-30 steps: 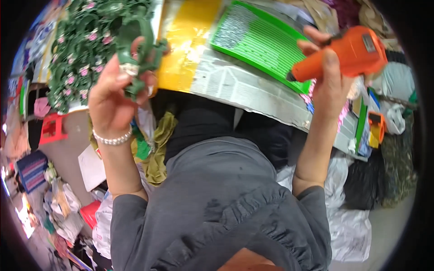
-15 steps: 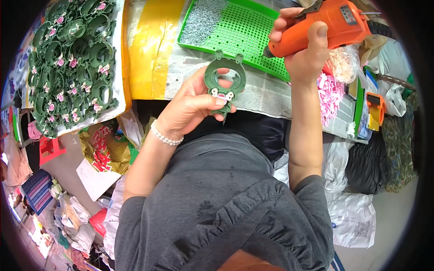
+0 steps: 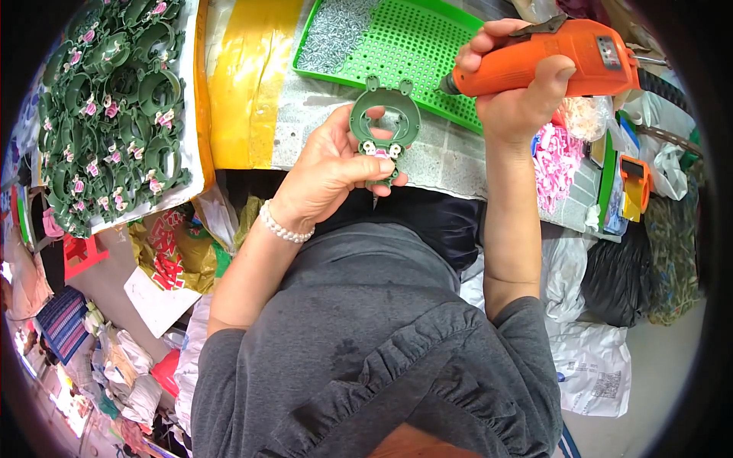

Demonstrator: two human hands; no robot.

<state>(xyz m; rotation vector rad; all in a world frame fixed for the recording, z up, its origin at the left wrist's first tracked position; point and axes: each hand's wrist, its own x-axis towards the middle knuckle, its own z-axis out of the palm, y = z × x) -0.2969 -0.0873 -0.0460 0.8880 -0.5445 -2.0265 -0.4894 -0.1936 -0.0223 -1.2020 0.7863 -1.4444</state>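
Note:
My left hand (image 3: pixel 330 172) grips a dark green plastic ring (image 3: pixel 385 128) with two small ears on top and a pink-and-white flower piece at its lower edge. It holds the ring upright over the table's near edge. My right hand (image 3: pixel 513 98) is wrapped around an orange electric screwdriver (image 3: pixel 551 56), whose tip points left toward the ring's upper right side, just short of it. A pearl bracelet (image 3: pixel 282 227) sits on my left wrist.
A green perforated tray (image 3: pixel 416 47) with several small screws (image 3: pixel 334 34) lies behind the ring. A heap of finished green rings with pink flowers (image 3: pixel 111 107) fills the white board at left. Pink pieces (image 3: pixel 555 156) lie right of my arm. Bags crowd the floor.
My left hand brought a green ring from the pile at left to the middle of the table edge. The right hand swung the screwdriver round until its tip faces the ring.

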